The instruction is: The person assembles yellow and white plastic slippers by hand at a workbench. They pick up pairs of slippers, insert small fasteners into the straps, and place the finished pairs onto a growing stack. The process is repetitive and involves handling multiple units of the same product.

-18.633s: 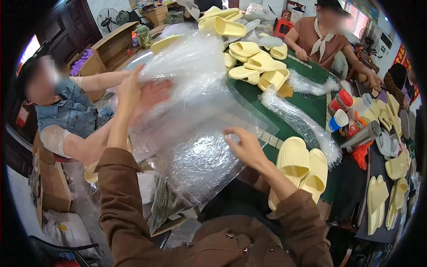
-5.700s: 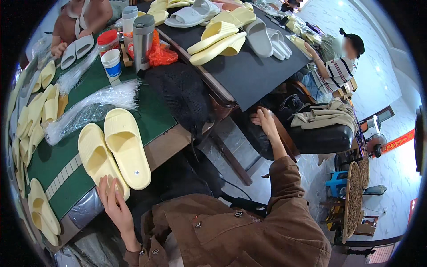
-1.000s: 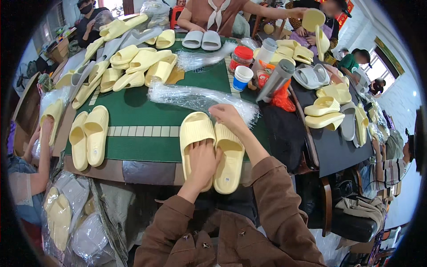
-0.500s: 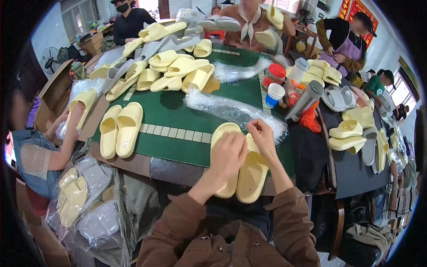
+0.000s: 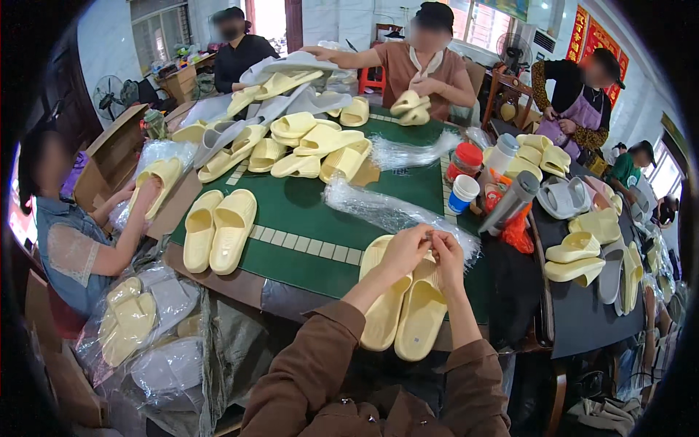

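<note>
A pair of pale yellow slide slippers (image 5: 420, 320) lies side by side at the table's near edge. Over their straps, my left hand (image 5: 405, 253) and my right hand (image 5: 447, 259) meet with fingertips pinched together. Whatever is between the fingers is too small to make out. Just beyond my hands a bundle of clear plastic strands (image 5: 378, 202) stretches across the green tabletop. A second yellow pair (image 5: 233, 231) sits to the left, toes pointing away.
Yellow and grey slippers (image 5: 318, 140) are heaped at the far side. A red-lidded jar (image 5: 464, 162), a blue-and-white cup (image 5: 463, 194) and a grey flask (image 5: 512, 202) stand at right. Bagged slippers (image 5: 142, 320) lie lower left. Co-workers sit around; one handles a slipper (image 5: 155, 188) at left.
My left hand has moved right, off the left slipper's strap, to meet my right hand. The view has tilted up. The co-worker opposite now reaches toward the heap.
</note>
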A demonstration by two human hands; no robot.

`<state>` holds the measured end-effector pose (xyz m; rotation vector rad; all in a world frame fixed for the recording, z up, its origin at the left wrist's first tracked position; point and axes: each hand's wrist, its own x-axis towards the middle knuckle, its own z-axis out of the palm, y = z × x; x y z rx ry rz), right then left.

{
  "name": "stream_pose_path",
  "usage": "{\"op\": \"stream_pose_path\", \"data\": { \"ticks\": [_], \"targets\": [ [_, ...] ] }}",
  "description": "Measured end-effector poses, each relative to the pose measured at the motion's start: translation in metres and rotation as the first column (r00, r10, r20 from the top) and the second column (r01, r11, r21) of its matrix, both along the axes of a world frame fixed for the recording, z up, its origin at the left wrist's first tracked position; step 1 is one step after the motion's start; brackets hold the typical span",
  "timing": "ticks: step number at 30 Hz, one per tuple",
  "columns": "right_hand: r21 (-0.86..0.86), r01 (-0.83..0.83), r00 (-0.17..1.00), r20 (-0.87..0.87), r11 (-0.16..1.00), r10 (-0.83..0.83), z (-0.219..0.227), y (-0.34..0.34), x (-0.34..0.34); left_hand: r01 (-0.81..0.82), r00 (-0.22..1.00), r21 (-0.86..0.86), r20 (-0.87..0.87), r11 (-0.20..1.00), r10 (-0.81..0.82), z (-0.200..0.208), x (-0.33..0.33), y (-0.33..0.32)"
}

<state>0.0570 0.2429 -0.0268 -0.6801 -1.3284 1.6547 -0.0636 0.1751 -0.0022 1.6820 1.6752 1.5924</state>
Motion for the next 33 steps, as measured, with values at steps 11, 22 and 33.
{"op": "stream_pose_path", "data": {
  "ticks": [11, 22, 33],
  "targets": [
    [-0.053, 0.074, 0.974, -0.211, 0.996, -0.084, 0.001, -0.006, -0.003, -0.108, 0.993, 0.103, 0.063, 0.989, 0.102, -0.028, -0.002, 0.003],
    [0.054, 0.049, 0.988, -0.146, 0.997, -0.041, 0.009, -0.013, -0.004, -0.102, 0.956, 0.0, 0.276, 0.995, 0.098, -0.029, -0.005, -0.005],
    [0.189, 0.128, 0.99, -0.075, 0.974, -0.116, 0.011, -0.019, -0.002, -0.125, 0.924, 0.032, 0.367, 0.992, 0.105, -0.035, -0.004, -0.007]
  ]
}}
